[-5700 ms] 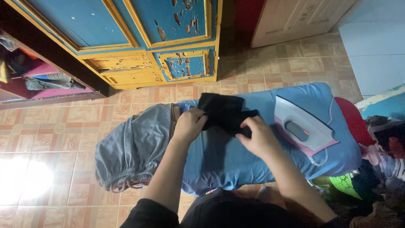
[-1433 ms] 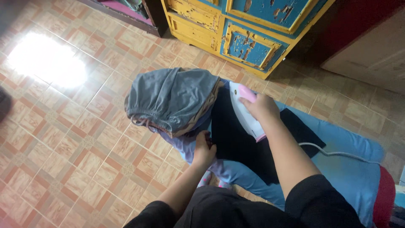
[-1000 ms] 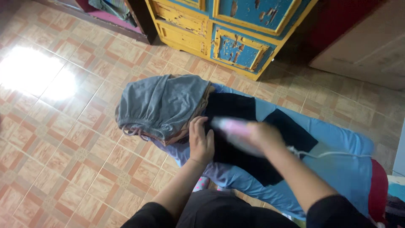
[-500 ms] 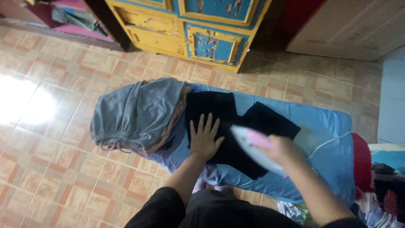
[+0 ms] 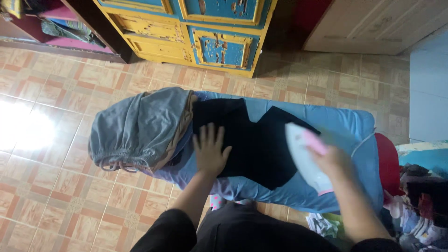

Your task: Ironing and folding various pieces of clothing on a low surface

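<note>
A black garment [image 5: 252,140] lies spread on the blue ironing board [image 5: 345,123]. My left hand [image 5: 211,151] rests flat on the garment's left part, fingers apart. My right hand [image 5: 332,161] grips the pink handle of a white and pink iron [image 5: 303,156], which sits over the garment's right edge. A grey cloth [image 5: 137,128] is bunched over the board's left end, just left of my left hand.
A worn blue and yellow cabinet [image 5: 205,32] stands behind the board on the tiled floor [image 5: 60,186]. A heap of mixed clothes [image 5: 420,200] lies at the right. A bright glare patch [image 5: 23,133] marks the floor at left.
The iron has slid from the garment's left end toward its right edge. My left hand moved up from the board's near edge onto the garment and flattened.
</note>
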